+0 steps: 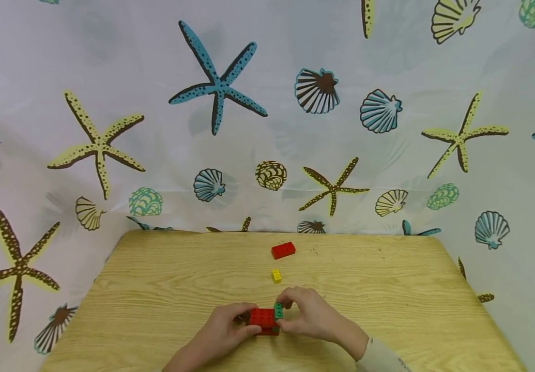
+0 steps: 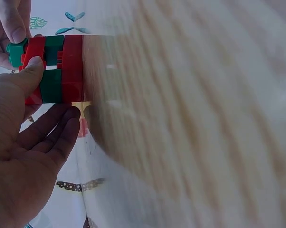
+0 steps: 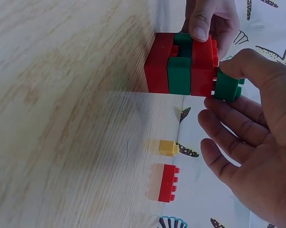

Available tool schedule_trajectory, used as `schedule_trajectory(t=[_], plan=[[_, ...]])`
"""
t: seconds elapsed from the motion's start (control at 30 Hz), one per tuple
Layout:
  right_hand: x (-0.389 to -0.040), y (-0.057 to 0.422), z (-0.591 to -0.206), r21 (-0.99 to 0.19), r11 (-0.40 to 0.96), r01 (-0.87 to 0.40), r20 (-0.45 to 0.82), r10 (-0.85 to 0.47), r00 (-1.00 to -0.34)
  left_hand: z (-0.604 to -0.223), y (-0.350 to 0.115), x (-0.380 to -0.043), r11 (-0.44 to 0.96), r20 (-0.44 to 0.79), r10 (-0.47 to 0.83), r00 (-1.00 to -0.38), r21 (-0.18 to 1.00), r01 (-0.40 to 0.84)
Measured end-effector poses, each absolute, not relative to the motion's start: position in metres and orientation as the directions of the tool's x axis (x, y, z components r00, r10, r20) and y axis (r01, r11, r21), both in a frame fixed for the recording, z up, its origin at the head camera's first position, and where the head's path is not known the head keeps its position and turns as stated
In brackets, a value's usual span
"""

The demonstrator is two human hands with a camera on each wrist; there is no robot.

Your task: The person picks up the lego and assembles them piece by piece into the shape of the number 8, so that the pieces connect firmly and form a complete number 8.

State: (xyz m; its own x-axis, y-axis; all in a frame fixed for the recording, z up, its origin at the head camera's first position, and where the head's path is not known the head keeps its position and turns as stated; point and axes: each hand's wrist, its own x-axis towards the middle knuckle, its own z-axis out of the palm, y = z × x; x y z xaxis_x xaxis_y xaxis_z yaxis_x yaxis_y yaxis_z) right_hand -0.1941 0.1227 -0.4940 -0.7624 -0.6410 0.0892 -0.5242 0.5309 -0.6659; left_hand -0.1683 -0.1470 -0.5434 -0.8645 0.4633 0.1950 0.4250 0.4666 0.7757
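Near the front middle of the table, a layered stack stands with a red brick (image 1: 261,316) on top. Below it, the right wrist view shows a green brick (image 3: 179,76) at each end, a gap between the two, and a red base brick (image 3: 157,66). My left hand (image 1: 224,330) grips the stack's left side, thumb on the upper red brick. With thumb and fingers, my right hand (image 1: 314,316) pinches a small green brick (image 1: 278,310) at the right end of the top, its studs facing up. That brick's underside meets the upper red brick's studs.
Behind the stack lies a small yellow brick (image 1: 276,276), and farther back a loose red brick (image 1: 283,250). The wooden table (image 1: 179,284) ends at a white cloth (image 1: 267,139) printed with starfish and shells, which hangs behind and on both sides.
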Motion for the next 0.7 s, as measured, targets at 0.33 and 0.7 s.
schedule_trajectory(t=[0.33, 0.7], plan=[[-0.1951, 0.1218, -0.4940, -0.663, 0.525, -0.534, 0.092, -0.651, -0.753, -0.5454, -0.1462, -0.1686, 0.466, 0.202, 0.459, -0.865, 0.775, 0.428], [-0.1941, 0.1224, -0.4960, -0.684, 0.527, -0.505, 0.085, -0.630, -0.772, -0.5475, -0.1456, -0.1694, 0.469, 0.217, 0.463, -0.859, 0.763, 0.445]])
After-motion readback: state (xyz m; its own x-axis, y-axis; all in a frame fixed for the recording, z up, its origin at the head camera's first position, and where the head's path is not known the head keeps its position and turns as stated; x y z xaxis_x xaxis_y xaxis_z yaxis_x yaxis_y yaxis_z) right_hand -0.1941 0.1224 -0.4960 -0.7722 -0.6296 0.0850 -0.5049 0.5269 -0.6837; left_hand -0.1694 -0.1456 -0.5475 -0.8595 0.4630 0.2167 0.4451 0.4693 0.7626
